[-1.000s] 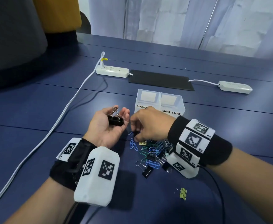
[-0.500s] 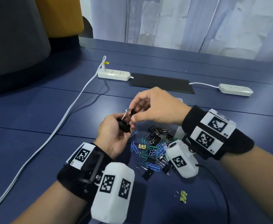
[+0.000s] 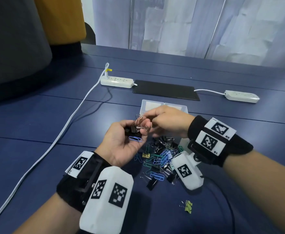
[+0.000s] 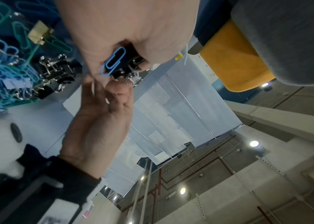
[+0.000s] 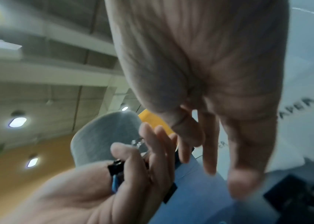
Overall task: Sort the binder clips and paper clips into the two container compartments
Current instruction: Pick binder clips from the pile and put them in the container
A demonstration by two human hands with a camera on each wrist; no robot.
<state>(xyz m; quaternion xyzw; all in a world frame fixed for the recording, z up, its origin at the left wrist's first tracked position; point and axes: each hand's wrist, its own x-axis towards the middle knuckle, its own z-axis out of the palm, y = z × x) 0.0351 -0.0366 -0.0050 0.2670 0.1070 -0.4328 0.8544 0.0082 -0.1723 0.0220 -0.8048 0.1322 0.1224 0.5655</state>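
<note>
My left hand [image 3: 119, 146] is palm up above the table, fingers curled round a few black binder clips [image 3: 135, 128] with silver handles. A blue paper clip [image 3: 135, 139] lies on the palm beside them, and the left wrist view shows the same paper clip [image 4: 114, 62]. My right hand [image 3: 165, 120] is just right of the left, its thumb and fingertips at the clip handles; its fingers hang loose in the right wrist view. Behind it the clear two-compartment container [image 3: 152, 105] is partly hidden. A mixed pile of clips [image 3: 162, 157] lies under the hands.
A yellow-green binder clip [image 3: 188, 206] lies alone near the front. Two white power strips [image 3: 116, 81] [image 3: 241, 96], a black mat [image 3: 165, 90] and a white cable [image 3: 67, 125] are behind and to the left. A grey chair [image 3: 11, 48] stands at the far left.
My right hand rose from the pile with a small binder clip and brought it to the left hand. A blue paper clip now shows on the left palm.
</note>
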